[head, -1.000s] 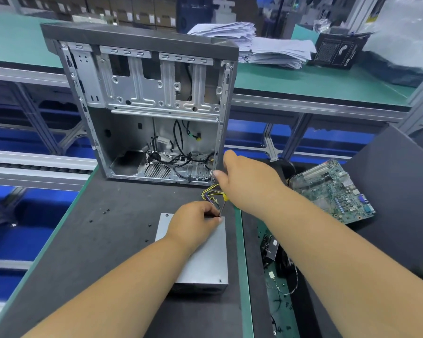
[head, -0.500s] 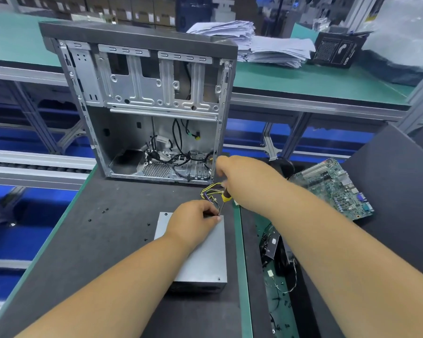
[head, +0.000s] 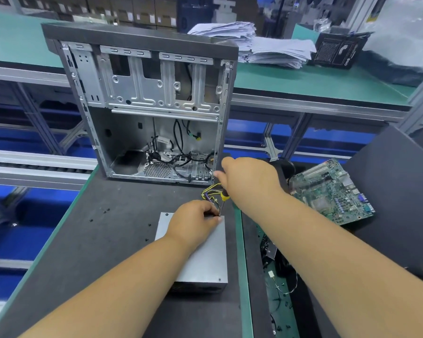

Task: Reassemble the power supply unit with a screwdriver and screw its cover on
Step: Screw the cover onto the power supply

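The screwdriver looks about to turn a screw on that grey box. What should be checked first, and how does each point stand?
1. Screwdriver firmly held: ok, the right hand has its grip on the handle.
2. Tip seated in the screw: cannot tell, the left hand hides it.
3. Power supply unit steady: ok, it lies flat on the dark mat under the left hand.
4. Wires clear of the tip: cannot tell, they bunch right beside the shaft.
5. Spare screws within reach: ok, several lie on the mat.
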The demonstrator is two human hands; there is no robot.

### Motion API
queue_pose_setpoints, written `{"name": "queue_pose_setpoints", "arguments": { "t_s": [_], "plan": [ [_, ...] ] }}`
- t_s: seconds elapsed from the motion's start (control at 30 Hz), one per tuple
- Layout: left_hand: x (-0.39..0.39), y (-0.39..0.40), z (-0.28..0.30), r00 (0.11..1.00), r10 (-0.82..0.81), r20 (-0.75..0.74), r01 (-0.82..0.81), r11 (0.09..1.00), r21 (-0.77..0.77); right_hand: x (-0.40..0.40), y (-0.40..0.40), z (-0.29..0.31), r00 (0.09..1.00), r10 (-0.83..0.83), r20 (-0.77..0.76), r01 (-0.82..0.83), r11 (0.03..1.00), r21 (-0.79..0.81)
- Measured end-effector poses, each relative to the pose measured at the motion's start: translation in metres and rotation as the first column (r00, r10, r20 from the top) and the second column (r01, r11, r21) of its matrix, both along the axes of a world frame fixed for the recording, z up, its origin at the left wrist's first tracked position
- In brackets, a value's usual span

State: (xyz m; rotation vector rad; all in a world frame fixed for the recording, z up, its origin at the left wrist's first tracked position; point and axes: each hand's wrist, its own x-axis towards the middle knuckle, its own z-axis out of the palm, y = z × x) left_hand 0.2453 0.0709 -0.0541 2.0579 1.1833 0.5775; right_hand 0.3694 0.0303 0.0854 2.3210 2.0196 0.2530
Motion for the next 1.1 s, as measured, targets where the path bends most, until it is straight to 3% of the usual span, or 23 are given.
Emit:
{"name": "queue_pose_setpoints", "arguments": {
  "t_s": [0.17, 0.43, 0.53, 0.63, 0.73, 0.87, 1.1],
  "plan": [
    [0.0, -0.001, 0.003, 1.0, 0.012, -0.009, -0.012, 1.0, -0.002, 0.012, -0.003, 0.012, 0.951, 0.075, -0.3, -0.124, 0.981, -0.147],
    [0.001, -0.004, 0.004, 0.999, 0.034, -0.002, -0.034, 0.999, -0.028, 0.004, -0.009, 0.006, 0.975, 0.016, -0.223, -0.033, 0.997, -0.071],
    [-0.003, -0.001, 0.007, 0.999, -0.027, 0.044, 0.031, 0.996, -0.08, 0.004, -0.01, 0.01, 0.969, 0.025, -0.246, -0.039, 0.998, -0.048],
    [-0.027, 0.009, 0.017, 0.977, -0.045, 0.211, 0.072, 0.99, -0.119, 0.007, -0.011, 0.016, 0.945, 0.068, -0.321, -0.008, 0.983, 0.186],
    [-0.071, 0.024, 0.024, 0.943, 0.134, 0.303, -0.102, 0.988, -0.12, -0.007, -0.001, 0.016, 0.855, 0.182, -0.486, 0.005, 0.934, 0.358],
    [-0.129, 0.034, 0.019, 0.874, 0.395, 0.284, -0.341, 0.914, -0.22, -0.045, 0.026, -0.014, 0.749, 0.149, -0.645, -0.055, 0.985, 0.164],
    [-0.185, 0.034, 0.003, 0.839, 0.492, 0.232, -0.41, 0.853, -0.323, -0.1, 0.047, -0.057, 0.786, 0.127, -0.605, -0.215, 0.974, -0.075]
  ]
}}
